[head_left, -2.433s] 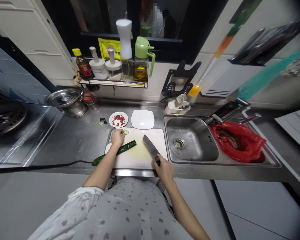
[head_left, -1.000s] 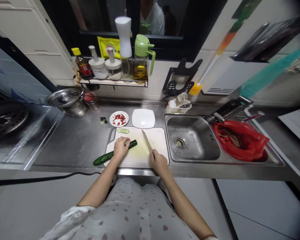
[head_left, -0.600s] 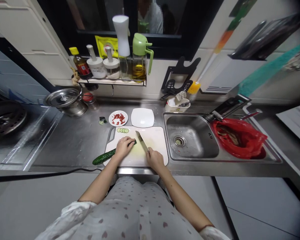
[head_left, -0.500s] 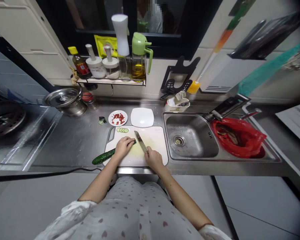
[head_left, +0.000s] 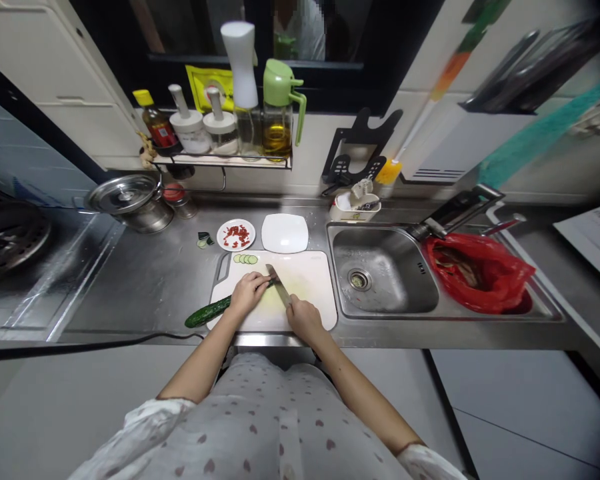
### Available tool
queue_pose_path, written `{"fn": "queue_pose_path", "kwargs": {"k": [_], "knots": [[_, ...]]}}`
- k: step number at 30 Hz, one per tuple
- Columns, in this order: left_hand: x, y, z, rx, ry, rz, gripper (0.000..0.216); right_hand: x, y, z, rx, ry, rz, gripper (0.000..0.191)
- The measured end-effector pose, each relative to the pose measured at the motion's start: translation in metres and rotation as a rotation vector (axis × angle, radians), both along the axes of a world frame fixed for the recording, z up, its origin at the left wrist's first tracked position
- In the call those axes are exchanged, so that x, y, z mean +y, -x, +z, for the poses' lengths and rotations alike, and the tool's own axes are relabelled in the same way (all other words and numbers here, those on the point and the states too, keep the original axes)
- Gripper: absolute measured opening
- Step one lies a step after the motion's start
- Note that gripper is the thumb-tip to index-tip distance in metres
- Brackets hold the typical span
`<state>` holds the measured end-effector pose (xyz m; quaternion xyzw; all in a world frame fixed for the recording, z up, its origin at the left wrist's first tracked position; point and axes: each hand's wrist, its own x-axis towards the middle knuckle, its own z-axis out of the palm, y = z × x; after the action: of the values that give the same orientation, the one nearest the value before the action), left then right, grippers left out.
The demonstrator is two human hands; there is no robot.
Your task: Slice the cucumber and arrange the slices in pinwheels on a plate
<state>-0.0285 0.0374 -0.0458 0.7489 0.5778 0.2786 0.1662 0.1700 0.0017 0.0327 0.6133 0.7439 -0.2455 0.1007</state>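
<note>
A long green cucumber (head_left: 207, 312) lies slantwise across the white cutting board (head_left: 314, 283), its left end past the board's edge. My left hand (head_left: 249, 292) is closed over it near its right end and hides its middle. The handle of a kitchen knife (head_left: 279, 285) is in my right hand (head_left: 304, 316), the fingers wrapped round it. The blade points away from me and to the left, against the cucumber's right end. Several pale cucumber slices (head_left: 245, 259) lie in a row at the board's upper left.
Behind the board stand a plate with chopped red pieces (head_left: 236, 235) and a white plate (head_left: 285, 233). Dark green scraps (head_left: 205, 239) lie to their left. At right is a sink (head_left: 383, 270) with a red plastic bag (head_left: 480, 273). A seasoning rack (head_left: 225, 161) hangs behind.
The knife and my right hand have shifted slightly left, so the blade now meets the cucumber's right end. My left hand stays on the cucumber.
</note>
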Motion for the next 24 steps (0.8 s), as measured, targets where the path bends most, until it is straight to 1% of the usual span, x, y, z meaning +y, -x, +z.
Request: {"fn": "queue_pose_path", "kwargs": {"k": [11,20,24], "knots": [[0.002,0.000,-0.001,-0.013,0.004,-0.008,0.025,0.000,-0.002,0.008,0.008,0.058,0.013,0.028],[0.002,0.000,0.001,-0.033,0.026,-0.012,0.026,-0.006,-0.015,0.008,0.021,0.079,0.049,0.026],[0.003,0.000,0.000,-0.033,0.028,-0.013,0.025,-0.005,-0.016,0.011,0.033,0.098,0.053,0.027]]}}
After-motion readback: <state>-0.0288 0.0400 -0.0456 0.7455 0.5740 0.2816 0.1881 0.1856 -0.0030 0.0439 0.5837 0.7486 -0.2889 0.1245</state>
